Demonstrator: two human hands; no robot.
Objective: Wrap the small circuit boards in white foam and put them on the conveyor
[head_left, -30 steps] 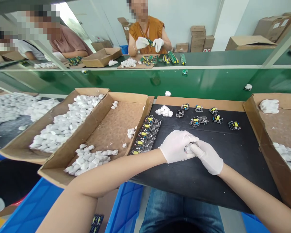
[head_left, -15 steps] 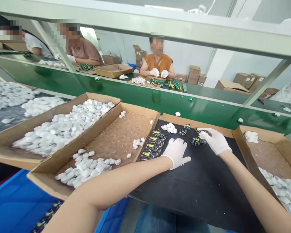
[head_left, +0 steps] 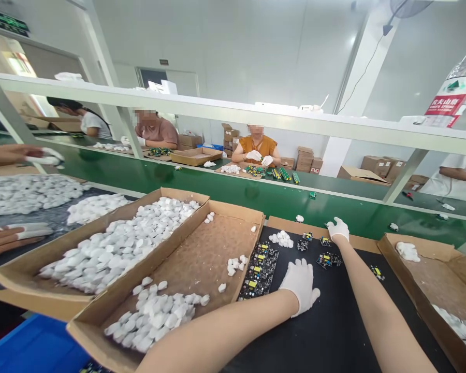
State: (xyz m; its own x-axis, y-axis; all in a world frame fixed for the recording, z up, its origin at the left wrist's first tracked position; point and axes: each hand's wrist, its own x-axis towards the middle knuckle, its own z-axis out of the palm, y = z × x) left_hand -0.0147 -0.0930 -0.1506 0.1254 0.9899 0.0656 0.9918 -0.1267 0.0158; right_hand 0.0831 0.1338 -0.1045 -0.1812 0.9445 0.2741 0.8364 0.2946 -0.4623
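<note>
My left hand (head_left: 300,286), in a white glove, lies flat with its fingers stretched out on the black mat (head_left: 314,331). Beside it on the left is a panel of black circuit boards (head_left: 261,269) with yellow parts. My right hand (head_left: 338,230), also gloved, reaches to the far edge of the mat by the green belt, fingers apart, with nothing visible in it. Under its wrist side sit a small circuit board (head_left: 325,241) and, nearer, a cluster of boards (head_left: 328,260). Another board (head_left: 377,272) lies right of my forearm. A heap of small white pieces (head_left: 281,239) is beyond my left hand.
Cardboard trays with white pieces stand left (head_left: 205,248) and right (head_left: 423,269). The green conveyor belt (head_left: 225,181) runs across, carrying a few small items. Co-workers sit across it; a co-worker's hands (head_left: 19,235) show at far left. A shelf (head_left: 217,111) spans above.
My right hand has left the board cluster and moved away toward the belt, its fingers now spread. The view has tilted up. My left hand stays on the mat; a co-worker's hands appear at left.
</note>
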